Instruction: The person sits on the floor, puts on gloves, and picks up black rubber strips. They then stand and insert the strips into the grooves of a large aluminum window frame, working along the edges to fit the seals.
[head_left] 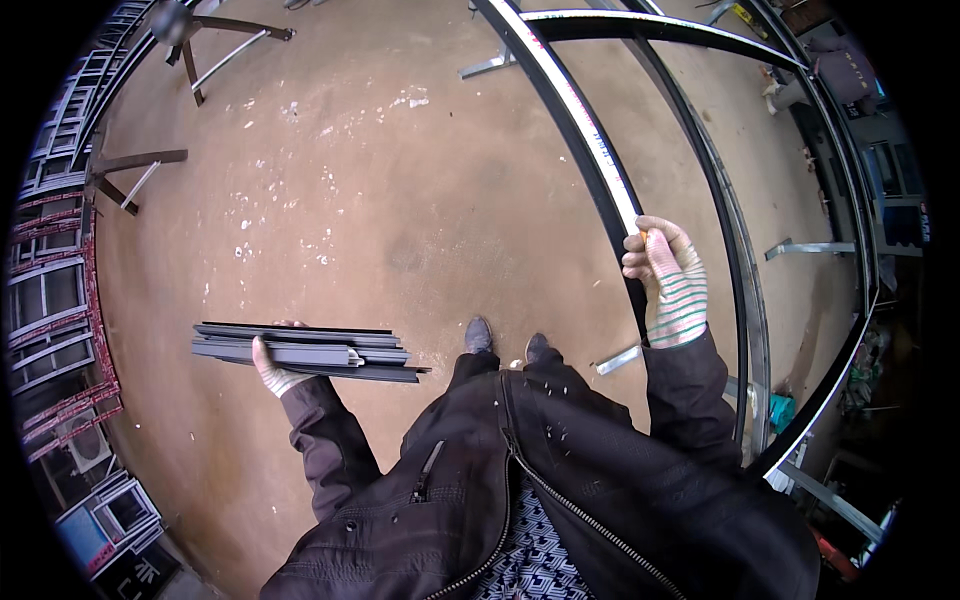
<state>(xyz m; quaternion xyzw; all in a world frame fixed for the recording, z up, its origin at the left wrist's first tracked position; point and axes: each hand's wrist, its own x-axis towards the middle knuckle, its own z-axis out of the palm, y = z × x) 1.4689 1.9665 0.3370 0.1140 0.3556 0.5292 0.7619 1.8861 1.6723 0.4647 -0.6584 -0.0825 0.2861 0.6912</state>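
My left hand, in a glove, is closed around a bundle of dark grey metal profile strips. The strips lie level, roughly side to side, with the thumb on top and uneven ends at the right. My right hand wears a pale glove with green stripes. Its thumb and fingers are pinched together at the long black frame bar, where the white printed strip along the bar meets the fingers. A tiny orange bit shows between the fingertips; what it belongs to is hidden.
The large black frame rests on metal supports to my right. Stacked frames line the left side, near dark stand legs. Another person is at the far right. A teal object sits beyond the frame's near bars.
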